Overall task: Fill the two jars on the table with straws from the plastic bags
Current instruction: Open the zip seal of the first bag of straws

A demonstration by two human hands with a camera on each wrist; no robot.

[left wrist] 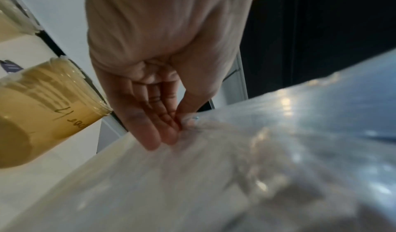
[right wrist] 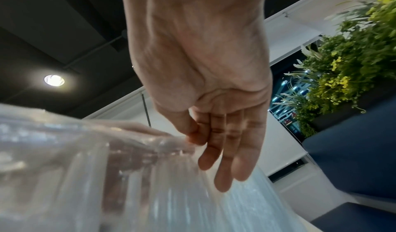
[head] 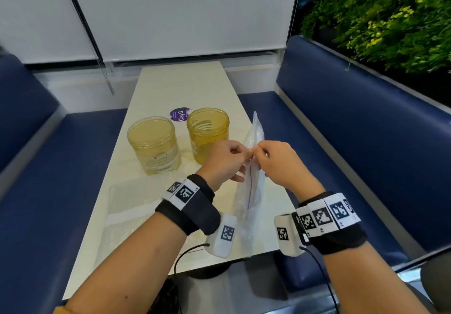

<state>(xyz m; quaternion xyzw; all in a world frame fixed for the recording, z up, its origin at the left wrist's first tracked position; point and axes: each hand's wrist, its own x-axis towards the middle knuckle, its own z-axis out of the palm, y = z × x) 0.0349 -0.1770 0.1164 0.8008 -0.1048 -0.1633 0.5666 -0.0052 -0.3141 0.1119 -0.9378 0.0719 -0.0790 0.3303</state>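
Black wrist straps point(head: 195, 212) with printed square markers are worn on both forearms. Between them, a clear plastic bag point(head: 251, 191) is held upright above the near end of the pale table point(head: 170, 84). Its top edge is pinched by the left hand point(head: 224, 161) and the right hand point(head: 275, 164), fingertips almost touching. Clear straws point(right wrist: 133, 193) are seen inside it. Two yellowish jars point(head: 155, 145) point(head: 207, 134) stand side by side beyond the hands, and a second bag point(head: 129, 206) lies flat to the left.

Two yellow jars point(head: 153, 144) point(head: 208, 134) stand mid-frame; two plastic bags, one held upright point(head: 253, 167), one seemingly lying flat at lower left point(head: 127, 206); one purple sticker point(head: 179, 114); two hands point(head: 225, 161) point(head: 275, 161).
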